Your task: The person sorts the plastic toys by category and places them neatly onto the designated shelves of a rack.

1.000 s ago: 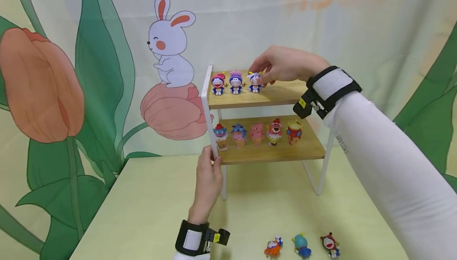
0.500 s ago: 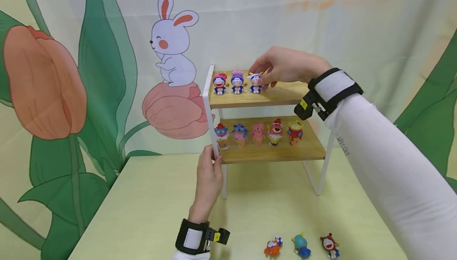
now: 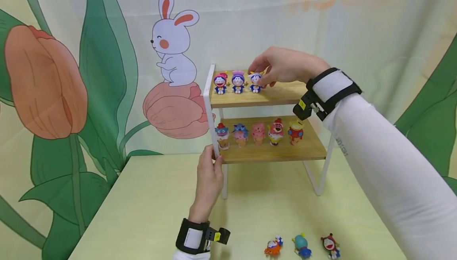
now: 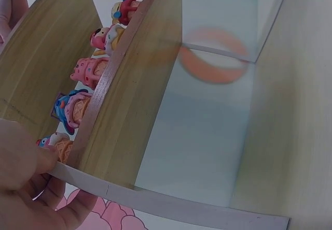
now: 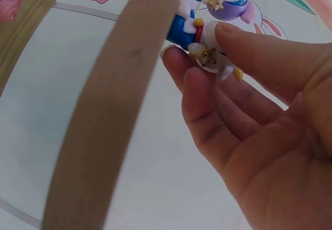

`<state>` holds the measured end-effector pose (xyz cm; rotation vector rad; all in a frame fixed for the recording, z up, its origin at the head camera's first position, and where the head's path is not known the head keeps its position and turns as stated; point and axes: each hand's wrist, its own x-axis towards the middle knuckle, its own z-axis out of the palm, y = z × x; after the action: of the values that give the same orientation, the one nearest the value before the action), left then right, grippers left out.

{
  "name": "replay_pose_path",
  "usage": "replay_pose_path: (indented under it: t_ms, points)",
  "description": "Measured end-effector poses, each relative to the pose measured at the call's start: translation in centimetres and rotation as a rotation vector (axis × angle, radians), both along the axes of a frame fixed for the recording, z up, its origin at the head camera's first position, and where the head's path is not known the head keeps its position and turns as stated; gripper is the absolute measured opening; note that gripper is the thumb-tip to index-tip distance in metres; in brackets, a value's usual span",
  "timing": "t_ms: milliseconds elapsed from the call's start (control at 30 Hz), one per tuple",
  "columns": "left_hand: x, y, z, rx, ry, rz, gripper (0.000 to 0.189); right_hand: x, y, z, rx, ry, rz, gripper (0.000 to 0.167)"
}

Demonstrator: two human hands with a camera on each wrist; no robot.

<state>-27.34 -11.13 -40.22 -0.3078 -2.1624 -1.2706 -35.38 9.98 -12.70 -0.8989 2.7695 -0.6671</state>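
My right hand pinches a small blue-and-white cat figurine with a white, yellow-horned hat, at the upper shelf board. In the right wrist view, thumb and fingers are around this figurine, which bears a gold star. Left of it stand a purple-hatted figurine and a red-hatted figurine. With my left hand I grip the white side frame of the two-tier shelf at the lower board's left end. The left wrist view shows the fingers curled round that frame.
Several ice-cream-cone figurines stand in a row on the lower board. On the yellow-green table in front lie an orange figurine, a teal-and-blue figurine and a dark-red-hooded figurine. A printed curtain hangs behind.
The head view has shifted very slightly. Both hands keep their places, the right on the horned-hat figurine and the left on the shelf frame.
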Motion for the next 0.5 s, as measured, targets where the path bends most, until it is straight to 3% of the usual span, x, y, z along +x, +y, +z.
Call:
replay_pose_path:
  t_ms: [267, 500]
  points:
    - [0.04, 0.21, 0.11, 0.008, 0.003, 0.002, 0.026, 0.28, 0.27, 0.17, -0.040, -0.050, 0.005, 0.044]
    - [0.18, 0.20, 0.04, 0.005, -0.003, 0.015, 0.026, 0.80, 0.47, 0.14, -0.004, 0.031, -0.011, 0.058]
